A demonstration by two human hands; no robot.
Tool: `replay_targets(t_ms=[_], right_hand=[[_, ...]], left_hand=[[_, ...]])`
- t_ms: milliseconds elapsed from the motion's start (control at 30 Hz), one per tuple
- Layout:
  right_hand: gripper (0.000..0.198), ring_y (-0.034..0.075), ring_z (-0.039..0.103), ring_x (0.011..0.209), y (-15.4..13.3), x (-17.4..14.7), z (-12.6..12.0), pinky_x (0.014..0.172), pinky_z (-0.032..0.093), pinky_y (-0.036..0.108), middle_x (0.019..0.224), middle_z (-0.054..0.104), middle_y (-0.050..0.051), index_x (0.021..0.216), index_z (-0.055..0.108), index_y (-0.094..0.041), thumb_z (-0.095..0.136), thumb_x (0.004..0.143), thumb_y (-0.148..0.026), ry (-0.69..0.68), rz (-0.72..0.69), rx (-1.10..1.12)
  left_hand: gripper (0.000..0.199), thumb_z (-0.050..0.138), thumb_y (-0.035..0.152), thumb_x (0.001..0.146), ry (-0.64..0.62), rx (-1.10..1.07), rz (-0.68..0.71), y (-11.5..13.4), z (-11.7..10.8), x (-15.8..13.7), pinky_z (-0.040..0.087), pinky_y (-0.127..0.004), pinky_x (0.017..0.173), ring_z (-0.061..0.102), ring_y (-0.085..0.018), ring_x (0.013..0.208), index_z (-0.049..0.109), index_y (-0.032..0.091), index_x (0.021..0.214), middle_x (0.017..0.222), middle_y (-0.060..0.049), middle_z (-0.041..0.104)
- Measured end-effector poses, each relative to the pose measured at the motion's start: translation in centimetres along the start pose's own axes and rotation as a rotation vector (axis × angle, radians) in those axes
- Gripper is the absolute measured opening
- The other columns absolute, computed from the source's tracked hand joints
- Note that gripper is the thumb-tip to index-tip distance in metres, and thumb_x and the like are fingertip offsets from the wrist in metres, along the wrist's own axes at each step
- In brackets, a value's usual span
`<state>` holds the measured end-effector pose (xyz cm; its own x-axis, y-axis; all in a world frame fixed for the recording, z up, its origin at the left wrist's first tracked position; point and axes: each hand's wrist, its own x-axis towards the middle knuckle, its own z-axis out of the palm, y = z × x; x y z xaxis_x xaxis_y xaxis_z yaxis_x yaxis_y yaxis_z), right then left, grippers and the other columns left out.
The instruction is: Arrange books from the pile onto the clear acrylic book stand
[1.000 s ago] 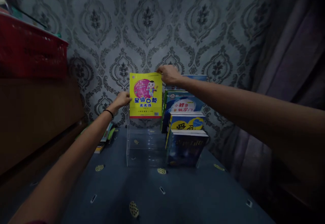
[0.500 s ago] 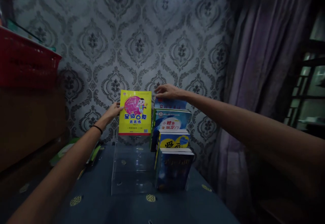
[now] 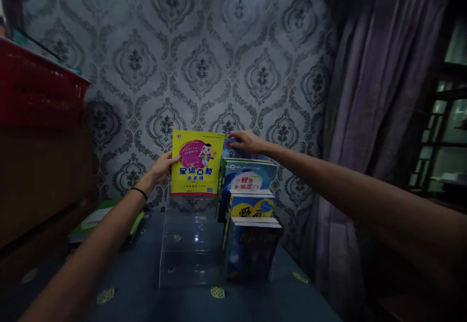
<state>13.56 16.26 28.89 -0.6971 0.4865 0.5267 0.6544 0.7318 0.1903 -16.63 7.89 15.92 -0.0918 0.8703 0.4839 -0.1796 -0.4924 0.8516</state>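
My left hand (image 3: 163,166) is closed on the left edge of a yellow workbook (image 3: 197,164), thumb in front. The workbook stands upright, slightly tilted, at the back of a clear acrylic stepped rack (image 3: 193,263). At the rack's back right, my right hand (image 3: 248,142) has its bent fingers at the top left corner of a blue book (image 3: 239,152), close to the workbook's right edge; its fingertips are partly hidden. Stepping down in front of it are a blue-green book (image 3: 251,173), a yellow and blue book (image 3: 251,207) and a dark blue book (image 3: 253,251).
A dark blue cloth with yellow motifs (image 3: 134,273) covers the table under the rack. Green-covered books (image 3: 98,220) lie at the left. A red basket (image 3: 40,86) stands on a brown box (image 3: 44,176). Patterned wallpaper is behind, and a purple curtain (image 3: 375,98) hangs at the right.
The yellow workbook has tilted a little, its top shifting right. My right hand has moved slightly down and right, its fingers now lower against the blue book's top.
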Motion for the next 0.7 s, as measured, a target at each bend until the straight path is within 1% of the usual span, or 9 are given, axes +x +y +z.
replay_targets(t_ms=[200,400,500,600,700], right_hand=[[0.042,0.025,0.068,0.101,0.1,-0.4,0.1,0.085,0.048,0.03,0.112,0.074,0.011,0.127,0.067,-0.014,0.059,0.089,-0.03,0.008,0.004,0.014],[0.042,0.023,0.068,0.088,0.0,-1.3,-0.2,0.077,0.049,0.03,0.099,0.076,0.009,0.127,0.067,-0.014,0.059,0.087,-0.027,0.037,-0.014,0.113],[0.041,0.023,0.067,0.087,0.0,-1.6,-0.2,0.075,0.048,0.029,0.097,0.076,0.008,0.125,0.067,-0.014,0.061,0.086,-0.027,0.037,-0.029,0.171],[0.04,0.023,0.068,0.088,0.1,-1.7,-0.2,0.075,0.048,0.029,0.101,0.076,0.009,0.124,0.067,-0.014,0.061,0.087,-0.028,0.041,-0.018,0.194],[0.04,0.023,0.068,0.089,0.0,-1.8,-0.3,0.075,0.049,0.029,0.102,0.076,0.009,0.125,0.067,-0.014,0.061,0.087,-0.026,0.029,-0.016,0.21]], left_hand=[[0.034,0.083,0.022,0.07,0.0,-0.085,0.018,-0.9,0.3,0.5,0.063,-0.033,0.068,0.073,-0.02,0.068,0.068,0.014,0.1,0.086,-0.006,0.078],[0.03,0.08,0.022,0.074,0.027,-0.137,0.039,-1.9,0.8,1.0,0.062,-0.031,0.065,0.072,-0.018,0.064,0.066,0.013,0.098,0.082,-0.006,0.077],[0.032,0.08,0.024,0.075,0.017,-0.154,0.044,-2.0,1.1,0.7,0.063,-0.032,0.067,0.072,-0.019,0.065,0.066,0.012,0.101,0.084,-0.007,0.078],[0.032,0.081,0.023,0.075,0.014,-0.169,0.058,-1.9,1.3,0.2,0.063,-0.031,0.068,0.073,-0.019,0.068,0.068,0.013,0.102,0.089,-0.007,0.078],[0.029,0.08,0.021,0.077,0.015,-0.182,0.069,-1.7,1.3,-0.2,0.063,-0.031,0.07,0.073,-0.019,0.069,0.069,0.014,0.102,0.09,-0.006,0.078]])
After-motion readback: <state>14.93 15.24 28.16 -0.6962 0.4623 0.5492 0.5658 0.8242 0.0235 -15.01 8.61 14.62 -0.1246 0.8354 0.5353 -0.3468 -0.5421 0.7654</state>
